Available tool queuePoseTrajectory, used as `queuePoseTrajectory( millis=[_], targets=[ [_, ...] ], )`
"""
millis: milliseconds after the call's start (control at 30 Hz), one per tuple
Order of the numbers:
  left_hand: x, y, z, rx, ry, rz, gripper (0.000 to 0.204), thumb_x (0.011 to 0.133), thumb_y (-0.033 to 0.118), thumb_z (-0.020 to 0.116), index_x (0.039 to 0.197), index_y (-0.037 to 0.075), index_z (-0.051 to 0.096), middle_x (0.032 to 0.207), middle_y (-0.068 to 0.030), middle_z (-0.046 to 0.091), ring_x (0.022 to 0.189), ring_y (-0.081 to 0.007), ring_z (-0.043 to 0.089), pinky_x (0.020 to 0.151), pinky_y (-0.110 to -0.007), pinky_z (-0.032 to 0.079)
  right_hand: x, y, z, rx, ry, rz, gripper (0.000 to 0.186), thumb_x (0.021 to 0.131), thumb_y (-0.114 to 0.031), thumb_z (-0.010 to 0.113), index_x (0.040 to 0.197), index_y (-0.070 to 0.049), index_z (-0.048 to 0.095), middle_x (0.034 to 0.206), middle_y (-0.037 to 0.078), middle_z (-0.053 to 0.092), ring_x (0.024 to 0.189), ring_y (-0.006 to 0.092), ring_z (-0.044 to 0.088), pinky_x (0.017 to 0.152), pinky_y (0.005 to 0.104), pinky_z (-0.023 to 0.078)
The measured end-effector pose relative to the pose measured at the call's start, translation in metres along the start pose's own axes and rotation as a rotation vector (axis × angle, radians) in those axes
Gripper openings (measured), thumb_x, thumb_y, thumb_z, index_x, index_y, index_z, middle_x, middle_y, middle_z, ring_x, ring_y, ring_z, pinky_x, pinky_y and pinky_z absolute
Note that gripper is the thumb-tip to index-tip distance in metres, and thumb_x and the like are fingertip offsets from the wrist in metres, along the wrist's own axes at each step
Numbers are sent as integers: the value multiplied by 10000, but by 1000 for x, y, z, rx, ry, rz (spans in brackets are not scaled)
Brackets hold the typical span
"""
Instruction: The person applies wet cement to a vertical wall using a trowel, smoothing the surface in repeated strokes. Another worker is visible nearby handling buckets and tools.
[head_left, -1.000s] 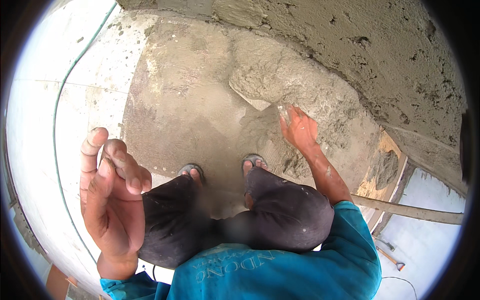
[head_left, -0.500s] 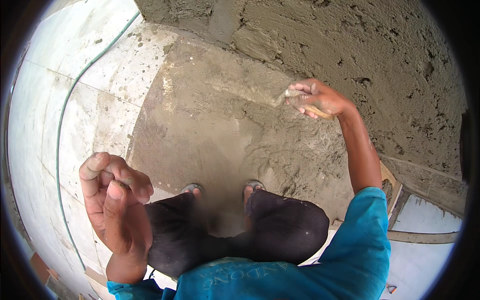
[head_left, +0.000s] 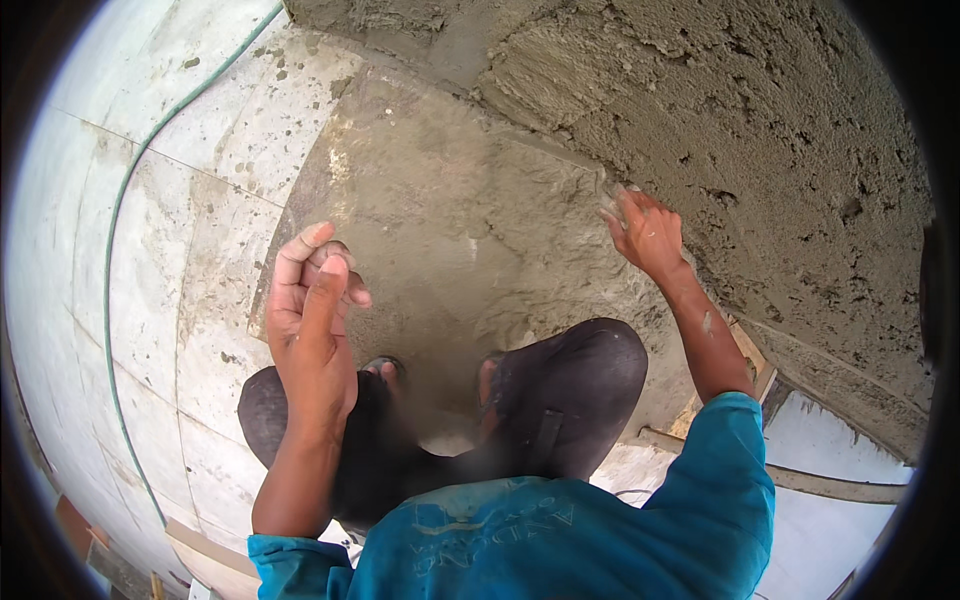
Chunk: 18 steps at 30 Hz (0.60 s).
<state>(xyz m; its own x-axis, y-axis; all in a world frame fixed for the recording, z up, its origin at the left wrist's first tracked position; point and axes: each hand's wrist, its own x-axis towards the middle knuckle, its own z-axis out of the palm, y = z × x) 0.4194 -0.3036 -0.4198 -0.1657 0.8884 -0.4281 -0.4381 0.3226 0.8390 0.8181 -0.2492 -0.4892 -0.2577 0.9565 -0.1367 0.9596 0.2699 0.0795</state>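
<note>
My left hand (head_left: 316, 290) hangs in the air above my left knee, fingers loosely curled and thumb bent toward them. I see nothing in it, and traces of grey mortar mark the fingers. Farther forward and to the right, my right hand (head_left: 648, 228) is closed around a trowel (head_left: 607, 193). Most of the trowel is hidden behind the hand, and only a grey, mortar-smeared bit shows by the fingers. This hand is beside the foot of a rough mortar-covered wall (head_left: 760, 130), over a board (head_left: 410, 190) smeared with wet mortar.
Spattered pale sheets (head_left: 150, 300) lie on the left, with a green hose (head_left: 113, 230) running along them. My sandalled feet stand at the near side of the mortared board. A curved strip (head_left: 840, 486) lies at the lower right beside the wall's end.
My left hand has risen forward and to the right. My right hand has shifted slightly right and nearer, turning its back upward, so the trowel's handle is now hidden. My legs have shifted left.
</note>
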Motion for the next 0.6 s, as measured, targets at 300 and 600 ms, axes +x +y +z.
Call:
queuePoseTrajectory(
  millis=[300, 600],
  targets=[
    [16, -4, -9, 20, 27, -41, 363, 974, 171, 552, 1284, -8, 492, 933, -12, 560, 761, -112, 530, 734, -249, 434, 90, -29, 75, 27, -30, 207, 440, 926, -418, 573, 1276, -152, 590, 1233, 188, 636, 963, 343, 690, 773, 468, 567],
    [29, -1, -4, 5, 20, -40, 366, 980, 157, 545, 1295, -19, 484, 897, -5, 553, 759, -108, 519, 737, -253, 433, 72, -30, -40, 134, 153, 288, 425, 883, -372, 649, 1259, -174, 617, 1123, 147, 692, 894, 326, 702, 766, 440, 546]
  ],
)
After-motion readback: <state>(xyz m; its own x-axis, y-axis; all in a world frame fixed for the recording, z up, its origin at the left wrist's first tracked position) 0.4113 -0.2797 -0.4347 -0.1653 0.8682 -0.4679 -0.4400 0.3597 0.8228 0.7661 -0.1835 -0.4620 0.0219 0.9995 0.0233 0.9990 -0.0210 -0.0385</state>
